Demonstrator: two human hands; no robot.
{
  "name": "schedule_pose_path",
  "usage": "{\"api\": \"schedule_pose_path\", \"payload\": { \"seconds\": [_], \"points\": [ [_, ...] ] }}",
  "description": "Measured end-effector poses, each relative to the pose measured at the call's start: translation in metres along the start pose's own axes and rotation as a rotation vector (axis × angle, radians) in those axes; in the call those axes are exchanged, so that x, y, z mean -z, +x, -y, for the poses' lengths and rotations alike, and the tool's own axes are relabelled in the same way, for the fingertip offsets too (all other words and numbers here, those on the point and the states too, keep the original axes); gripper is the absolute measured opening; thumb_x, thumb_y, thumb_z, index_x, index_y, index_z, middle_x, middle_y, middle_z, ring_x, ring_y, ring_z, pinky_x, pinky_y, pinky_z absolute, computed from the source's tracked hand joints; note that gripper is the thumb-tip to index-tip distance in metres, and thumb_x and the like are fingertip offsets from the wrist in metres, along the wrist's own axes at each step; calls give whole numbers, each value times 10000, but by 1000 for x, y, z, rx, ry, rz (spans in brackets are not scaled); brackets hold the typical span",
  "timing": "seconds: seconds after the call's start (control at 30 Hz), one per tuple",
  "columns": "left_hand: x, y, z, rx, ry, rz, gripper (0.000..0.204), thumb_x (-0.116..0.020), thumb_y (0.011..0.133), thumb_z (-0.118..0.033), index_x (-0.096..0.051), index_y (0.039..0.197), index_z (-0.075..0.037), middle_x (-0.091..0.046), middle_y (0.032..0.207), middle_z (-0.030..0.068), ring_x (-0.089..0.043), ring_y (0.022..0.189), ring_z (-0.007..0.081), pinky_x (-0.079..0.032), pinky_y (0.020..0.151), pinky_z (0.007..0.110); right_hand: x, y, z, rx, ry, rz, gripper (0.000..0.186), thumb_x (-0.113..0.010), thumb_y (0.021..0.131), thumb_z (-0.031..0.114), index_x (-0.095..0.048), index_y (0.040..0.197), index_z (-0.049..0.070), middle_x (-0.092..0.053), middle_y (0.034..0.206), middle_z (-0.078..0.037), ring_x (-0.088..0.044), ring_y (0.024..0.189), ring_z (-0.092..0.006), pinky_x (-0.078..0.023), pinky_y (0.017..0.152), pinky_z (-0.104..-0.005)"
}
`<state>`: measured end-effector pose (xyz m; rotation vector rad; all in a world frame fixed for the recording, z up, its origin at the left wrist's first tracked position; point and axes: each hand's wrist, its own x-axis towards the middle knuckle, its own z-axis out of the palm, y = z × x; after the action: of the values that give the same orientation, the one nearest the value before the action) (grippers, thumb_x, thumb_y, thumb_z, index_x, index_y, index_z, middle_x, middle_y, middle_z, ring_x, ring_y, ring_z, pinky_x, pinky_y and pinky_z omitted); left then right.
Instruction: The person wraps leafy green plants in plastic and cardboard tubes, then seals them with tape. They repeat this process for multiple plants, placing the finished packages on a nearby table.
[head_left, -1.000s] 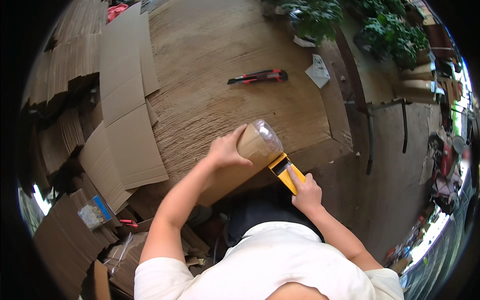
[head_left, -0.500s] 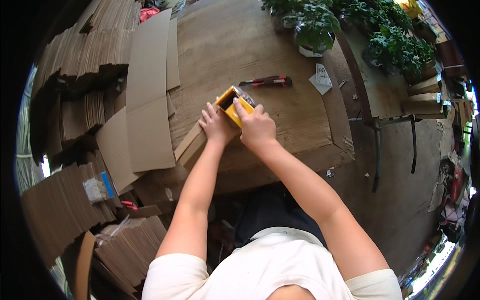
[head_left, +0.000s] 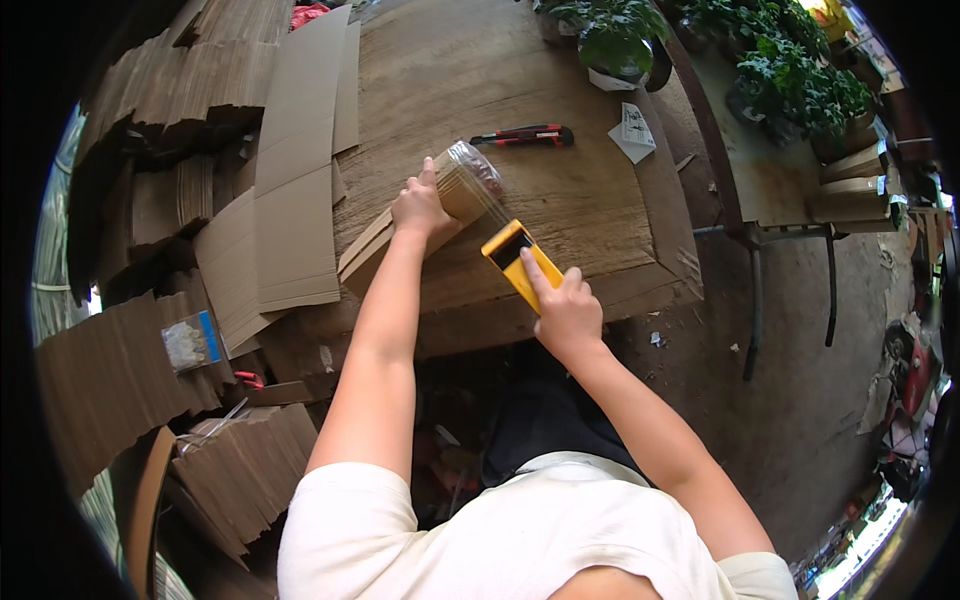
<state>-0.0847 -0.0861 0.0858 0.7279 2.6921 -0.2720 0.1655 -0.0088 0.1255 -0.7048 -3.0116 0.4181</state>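
Observation:
A long narrow cardboard box (head_left: 462, 198) lies aslant near the front of the wooden table. My left hand (head_left: 420, 208) holds it from above, index finger stretched along its far end, thumb hidden. In my right hand (head_left: 570, 312) is a yellow tape dispenser (head_left: 527, 286) with a dark middle, its handle wrapped by my fingers and my index finger laid along it. Clear tape (head_left: 484, 178) shines over the box's far right end and appears to run toward the dispenser. Beyond the box lies a red and black utility knife (head_left: 535, 135).
Flat cardboard sheets (head_left: 295, 200) overlap the table's left side, with stacked cardboard (head_left: 110, 370) further left. A white paper (head_left: 632, 134) and potted plants (head_left: 615, 50) sit at the far right of the wooden table (head_left: 590, 210). A second table (head_left: 770, 190) stands beyond, right.
My right hand has drawn the tape dispenser away from the box's end, toward me and to the right. My left hand has shifted slightly along the box, whose taped end now shows.

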Motion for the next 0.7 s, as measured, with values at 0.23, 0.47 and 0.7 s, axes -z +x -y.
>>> {"api": "schedule_pose_path", "payload": {
  "seconds": [0.23, 0.47, 0.7],
  "points": [
    [6, 14, 16, -56, 19, 51, 1293, -833, 432, -539, -150, 1455, -142, -587, 1142, 143, -610, 1010, 287, -523, 825, 380, -7, -15, -11, -4, -26, 57, 851, -652, 612, 54, -396, 1383, 307, -445, 773, -133, -521, 558, -267, -490, 496, -338],
    [28, 81, 50, -210, -188, 331, 1206, -846, 418, -439, -260, 1429, -142, -579, 1205, 148, -575, 1075, 306, -462, 921, 380, -37, 82, 10, -33, -39, 226, 844, -704, 634, 105, -376, 1387, 297, -474, 854, -148, -569, 652, -294, -518, 566, -361],
    [-1, 128, 93, -373, -835, 539, 1197, -858, 402, -380, -274, 1419, -142, -511, 1284, 163, -466, 1206, 303, -353, 1030, 370, -38, 120, 29, -73, -34, 293, 861, -668, 645, 71, -341, 1396, 336, -478, 876, -155, -590, 673, -312, -520, 603, -383]
  ]
}}
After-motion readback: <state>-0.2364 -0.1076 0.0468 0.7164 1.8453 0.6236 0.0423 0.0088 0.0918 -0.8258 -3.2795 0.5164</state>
